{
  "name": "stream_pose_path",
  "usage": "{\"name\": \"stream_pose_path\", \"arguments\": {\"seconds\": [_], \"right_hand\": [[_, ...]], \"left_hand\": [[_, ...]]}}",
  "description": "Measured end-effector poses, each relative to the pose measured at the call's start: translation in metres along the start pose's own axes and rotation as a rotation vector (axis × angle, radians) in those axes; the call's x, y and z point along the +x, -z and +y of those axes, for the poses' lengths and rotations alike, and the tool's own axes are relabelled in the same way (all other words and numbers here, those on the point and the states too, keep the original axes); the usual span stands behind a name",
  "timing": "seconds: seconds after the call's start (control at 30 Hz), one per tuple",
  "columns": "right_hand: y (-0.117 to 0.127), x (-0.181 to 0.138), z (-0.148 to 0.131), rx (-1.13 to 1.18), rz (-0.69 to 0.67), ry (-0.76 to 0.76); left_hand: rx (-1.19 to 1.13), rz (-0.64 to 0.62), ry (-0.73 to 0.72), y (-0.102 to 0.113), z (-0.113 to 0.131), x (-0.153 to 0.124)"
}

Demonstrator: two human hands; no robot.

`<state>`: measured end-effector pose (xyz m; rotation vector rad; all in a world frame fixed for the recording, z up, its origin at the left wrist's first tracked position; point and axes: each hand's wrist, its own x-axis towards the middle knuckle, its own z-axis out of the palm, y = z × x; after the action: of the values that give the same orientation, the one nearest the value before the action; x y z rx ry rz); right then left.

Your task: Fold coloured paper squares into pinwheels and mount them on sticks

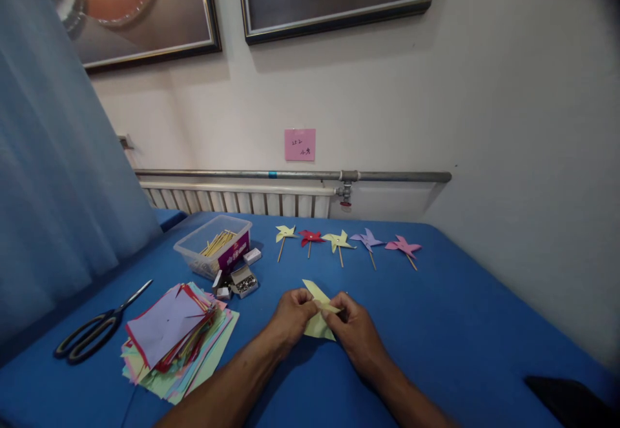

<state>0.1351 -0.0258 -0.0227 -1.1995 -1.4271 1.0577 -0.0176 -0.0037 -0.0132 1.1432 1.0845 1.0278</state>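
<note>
Both my hands meet over a pale yellow paper piece (317, 325) on the blue table (450, 325). My left hand (290, 315) pinches the paper's left side. From the right, my right hand (356, 331) has its fingers closed on the same folded paper. One pointed flap sticks up between my hands. Whether a pin or a stick is in my fingers is hidden.
A row of finished paper pinwheels (339, 242) on sticks lies at the back. A clear plastic box (213, 244) holds wooden sticks, with a small box of pins (245, 281) beside it. A stack of coloured paper (177, 337) and black scissors (97, 328) lie at the left.
</note>
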Motion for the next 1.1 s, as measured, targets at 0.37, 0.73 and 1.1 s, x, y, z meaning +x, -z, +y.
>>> {"name": "stream_pose_path", "arguments": {"seconds": [0.37, 0.73, 1.1], "right_hand": [[0.003, -0.004, -0.009, -0.055, -0.005, 0.082], [0.000, 0.002, 0.004, 0.109, -0.026, -0.020], [-0.001, 0.007, 0.010, 0.143, 0.065, -0.008]], "left_hand": [[-0.019, -0.002, -0.012, 0.000, 0.002, -0.001], [-0.032, -0.033, -0.001, 0.000, 0.001, -0.002], [-0.106, -0.042, 0.039, -0.003, 0.006, -0.005]]}}
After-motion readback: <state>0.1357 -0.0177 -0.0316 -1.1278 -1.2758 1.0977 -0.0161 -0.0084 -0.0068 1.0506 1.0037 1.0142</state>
